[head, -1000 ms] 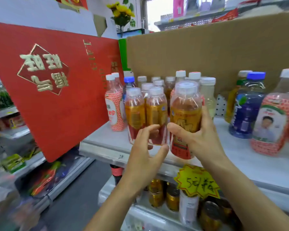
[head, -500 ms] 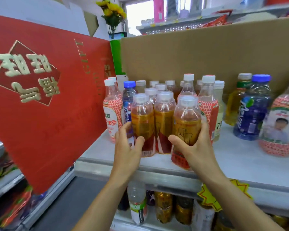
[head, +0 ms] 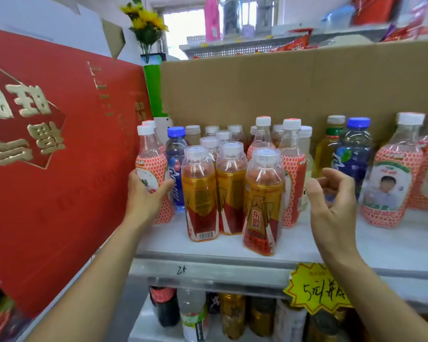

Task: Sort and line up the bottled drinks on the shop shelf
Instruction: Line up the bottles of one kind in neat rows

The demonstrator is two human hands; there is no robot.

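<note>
At the far left, a red gift box (head: 59,156) with gold characters stands tilted against the end of the white shelf (head: 294,245). Your left hand (head: 146,196) is wrapped around the lower body of a white-capped bottle with a red-and-white honeycomb label (head: 151,166), fingers closed on it; the bottle stands upright at the left end of the group, just beside the gift box. Immediately to its right stands a blue-capped bottle (head: 176,154). Next come three gold-and-red energy drink bottles (head: 263,201) with clear caps at the shelf front, two side by side and touching, the third slightly forward and just apart. More capped bottles stand behind them, in front of a cardboard backing (head: 282,82). Your right hand (head: 331,201) hovers beside the right flank of this group, fingers spread and curled, gripping nothing. Further right stand a yellow-green drink bottle (head: 328,146), a blue sports drink bottle (head: 355,154) and a large honeycomb-label bottle bearing a portrait (head: 391,183). A yellow starburst price tag (head: 316,287) hangs on the shelf edge below your right wrist.
</note>
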